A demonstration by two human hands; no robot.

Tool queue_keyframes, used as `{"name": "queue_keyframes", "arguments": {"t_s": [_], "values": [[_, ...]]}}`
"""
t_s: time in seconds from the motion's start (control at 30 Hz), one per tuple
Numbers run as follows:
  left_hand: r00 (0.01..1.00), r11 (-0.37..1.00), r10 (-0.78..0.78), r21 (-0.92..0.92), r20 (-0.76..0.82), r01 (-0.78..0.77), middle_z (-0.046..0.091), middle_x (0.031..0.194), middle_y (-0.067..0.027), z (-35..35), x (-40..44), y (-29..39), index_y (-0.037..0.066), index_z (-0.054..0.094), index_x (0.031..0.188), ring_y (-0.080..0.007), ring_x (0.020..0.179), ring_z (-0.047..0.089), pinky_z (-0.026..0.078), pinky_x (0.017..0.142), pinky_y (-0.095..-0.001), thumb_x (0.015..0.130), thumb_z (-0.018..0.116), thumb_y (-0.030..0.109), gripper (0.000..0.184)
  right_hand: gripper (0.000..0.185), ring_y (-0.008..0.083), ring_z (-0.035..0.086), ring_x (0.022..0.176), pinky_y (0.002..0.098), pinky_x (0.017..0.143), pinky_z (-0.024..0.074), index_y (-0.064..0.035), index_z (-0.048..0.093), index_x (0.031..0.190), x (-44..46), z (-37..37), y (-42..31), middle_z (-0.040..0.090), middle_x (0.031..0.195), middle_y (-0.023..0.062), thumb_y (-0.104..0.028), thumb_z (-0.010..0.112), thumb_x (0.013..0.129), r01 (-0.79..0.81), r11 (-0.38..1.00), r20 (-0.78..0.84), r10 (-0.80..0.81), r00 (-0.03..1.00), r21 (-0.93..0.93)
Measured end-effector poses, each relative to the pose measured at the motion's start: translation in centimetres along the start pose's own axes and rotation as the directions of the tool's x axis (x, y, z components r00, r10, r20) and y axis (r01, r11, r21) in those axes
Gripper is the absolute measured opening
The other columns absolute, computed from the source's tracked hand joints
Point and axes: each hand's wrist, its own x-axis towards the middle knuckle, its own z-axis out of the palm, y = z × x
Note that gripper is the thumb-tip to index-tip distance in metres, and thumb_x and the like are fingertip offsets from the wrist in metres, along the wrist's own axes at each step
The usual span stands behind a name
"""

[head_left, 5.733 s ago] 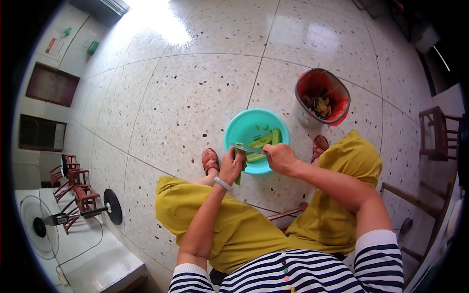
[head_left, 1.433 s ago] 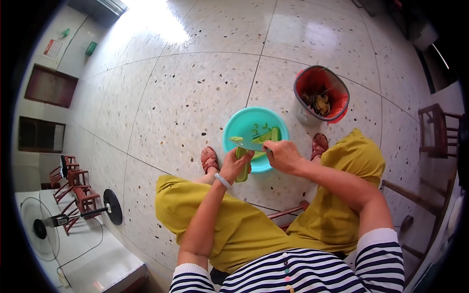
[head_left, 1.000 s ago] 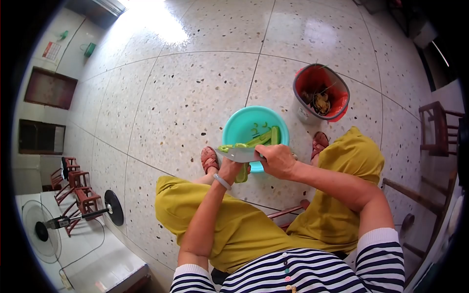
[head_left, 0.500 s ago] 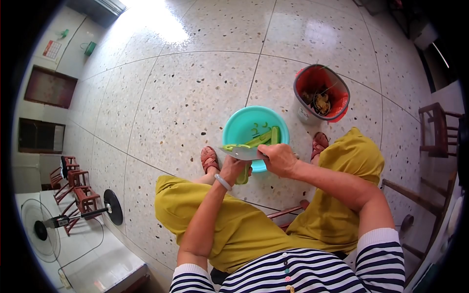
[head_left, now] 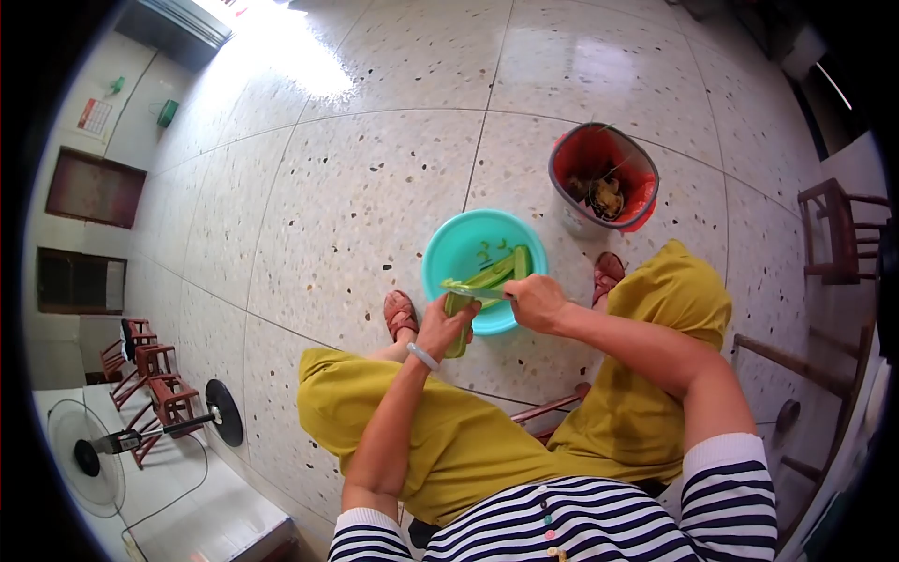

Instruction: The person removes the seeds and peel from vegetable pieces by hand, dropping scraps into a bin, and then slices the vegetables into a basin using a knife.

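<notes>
A long green vegetable piece, cucumber-like (head_left: 456, 345), is gripped in my left hand (head_left: 444, 324), its upper end rising past my fingers. My right hand (head_left: 540, 304) is closed round the handle of a knife (head_left: 485, 292). The blade points left and lies across the top end of the vegetable, seen nearly edge-on. Below both hands a turquoise basin (head_left: 449, 242) rests on the floor. Inside it are long green vegetable pieces (head_left: 521, 262) and several small curved slivers (head_left: 484, 246) on its bottom.
A bin (head_left: 573, 217) with a red liner and scraps inside stands beyond the basin, to the right. My sandalled feet (head_left: 401, 315) flank the basin. Wooden chairs (head_left: 836, 229) are at the right edge. A fan (head_left: 89, 457) and small stools (head_left: 169, 398) are at the left.
The knife has turned from showing its broad side to nearly edge-on, over the vegetable's end. More of the vegetable's upper end shows. My left hand has shifted slightly left.
</notes>
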Motion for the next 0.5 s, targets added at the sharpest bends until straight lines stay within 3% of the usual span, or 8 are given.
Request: {"name": "queue_keyframes", "arguments": {"t_s": [0.1, 0.13, 0.23, 0.33, 0.5], "values": [[0.996, 0.991, 0.080, -0.109, 0.041, -0.075, 0.056, 0.071, -0.0016, 0.4, -0.6, 1.1, 0.003, 0.059, 0.097, -0.0127, 0.052, 0.055, 0.043, 0.046, -0.0265, 0.089, 0.069, 0.022, 0.023, 0.014, 0.0418, 0.065, 0.079, 0.0488, 0.070, 0.0524, -0.0011, 0.067, 0.079, 0.1, 0.9, 2.8, 0.065, 0.079, 0.0247, -0.003, 0.056, 0.070, -0.132, 0.989, 0.069, 0.136, 0.988, -0.066], [0.998, 0.996, 0.040, -0.078, 0.041, -0.037, 0.058, 0.079, -0.0031, -0.1, -0.4, 0.8, 0.002, 0.057, 0.103, -0.0128, 0.064, 0.058, 0.047, 0.054, -0.0264, 0.090, 0.068, 0.021, 0.026, 0.015, 0.0420, 0.065, 0.080, 0.0488, 0.071, 0.0525, -0.0007, 0.067, 0.078, -0.1, 0.7, 3.0, 0.065, 0.080, 0.0248, -0.002, 0.056, 0.069, -0.168, 0.984, 0.063, 0.171, 0.983, -0.059], [0.996, 0.963, 0.004, -0.267, 0.093, 0.021, 0.060, 0.093, -0.0058, -0.6, 0.1, 0.4, 0.001, 0.054, 0.113, -0.0134, 0.080, 0.060, 0.048, 0.066, -0.0272, 0.090, 0.068, 0.021, 0.033, 0.012, 0.0433, 0.063, 0.077, 0.0499, 0.068, 0.0513, -0.0006, 0.065, 0.076, 0.2, -0.5, 1.9, 0.064, 0.078, 0.0249, -0.004, 0.055, 0.071, -0.138, 0.990, -0.012, 0.138, 0.990, -0.007], [0.980, 0.984, 0.072, -0.171, 0.186, -0.040, 0.059, 0.104, -0.0076, -1.3, 0.3, 0.0, 0.000, 0.049, 0.123, -0.0141, 0.091, 0.058, 0.047, 0.075, -0.0277, 0.090, 0.067, 0.020, 0.043, 0.010, 0.0432, 0.062, 0.074, 0.0509, 0.065, 0.0499, -0.0011, 0.063, 0.074, 0.5, -1.3, -0.2, 0.064, 0.076, 0.0241, -0.007, 0.055, 0.074, -0.081, 0.993, -0.087, 0.089, 0.992, 0.090], [0.995, 0.994, 0.095, -0.052, 0.035, -0.093, 0.062, 0.096, -0.0045, -0.8, 0.3, -0.4, -0.002, 0.053, 0.123, -0.0099, 0.083, 0.058, 0.046, 0.068, -0.0240, 0.087, 0.071, 0.016, 0.044, 0.009, 0.0409, 0.062, 0.071, 0.0502, 0.062, 0.0488, -0.0029, 0.062, 0.076, 0.4, -2.5, -2.7, 0.063, 0.073, 0.0212, -0.009, 0.056, 0.078, 0.037, 0.987, -0.167, -0.011, 0.986, 0.153]]}}
